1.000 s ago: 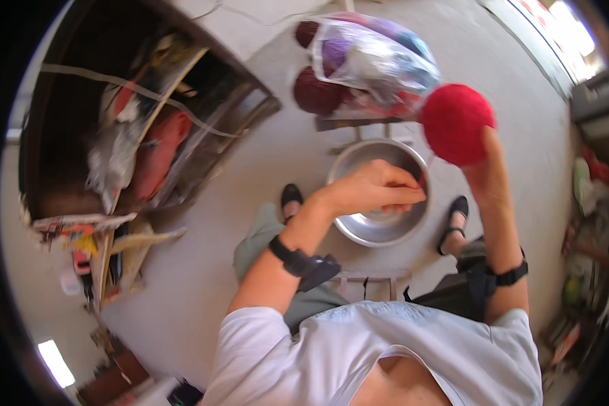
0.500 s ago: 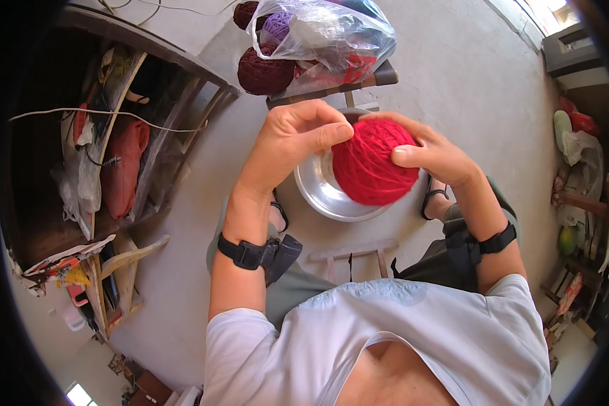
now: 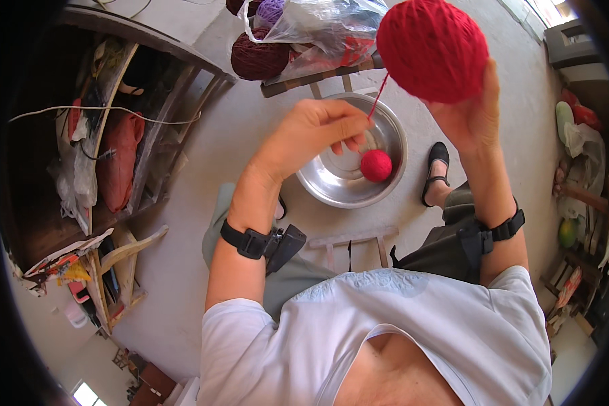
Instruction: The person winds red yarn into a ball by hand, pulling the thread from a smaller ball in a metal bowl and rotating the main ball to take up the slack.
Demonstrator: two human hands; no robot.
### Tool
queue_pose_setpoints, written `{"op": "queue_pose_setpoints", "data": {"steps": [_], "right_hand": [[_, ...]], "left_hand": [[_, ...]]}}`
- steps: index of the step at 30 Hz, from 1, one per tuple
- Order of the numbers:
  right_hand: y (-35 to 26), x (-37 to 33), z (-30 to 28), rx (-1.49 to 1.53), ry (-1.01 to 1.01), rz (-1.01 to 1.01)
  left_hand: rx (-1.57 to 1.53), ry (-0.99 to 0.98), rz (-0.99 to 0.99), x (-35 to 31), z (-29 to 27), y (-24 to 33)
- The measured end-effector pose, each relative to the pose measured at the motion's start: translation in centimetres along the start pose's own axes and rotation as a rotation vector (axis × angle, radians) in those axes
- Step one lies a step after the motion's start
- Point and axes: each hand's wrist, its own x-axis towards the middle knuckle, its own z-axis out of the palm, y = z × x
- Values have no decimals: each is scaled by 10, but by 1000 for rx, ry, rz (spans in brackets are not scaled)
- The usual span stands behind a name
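Note:
My right hand holds up a large ball of red yarn, its fingers behind and under the ball. A red strand runs from it down to my left hand, where thumb and forefinger pinch it. Below that hand, a small red yarn ball shows against the inside of a round metal basin on the floor. Whether the small ball rests in the basin or hangs cannot be told.
Beyond the basin stands a low stool bearing a clear plastic bag and dark maroon yarn. A wooden cabinet is at left. My feet flank the basin, and crowded shelves line the right.
My right hand has lifted the large red ball up and to the right, away from my left hand. The strand between them and the small red ball have come into view.

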Motion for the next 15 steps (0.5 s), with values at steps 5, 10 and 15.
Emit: {"op": "queue_pose_setpoints", "data": {"steps": [5, 10, 15], "right_hand": [[10, 7, -1, -435, 171, -26], [19, -3, 8, -1128, 85, -46], [16, -13, 12, -967, -162, 356]], "left_hand": [[-28, -248, -95, -5, 7, 6], [-101, -237, 11, -18, -3, 21], [-49, -4, 299, -18, -18, 16]]}}
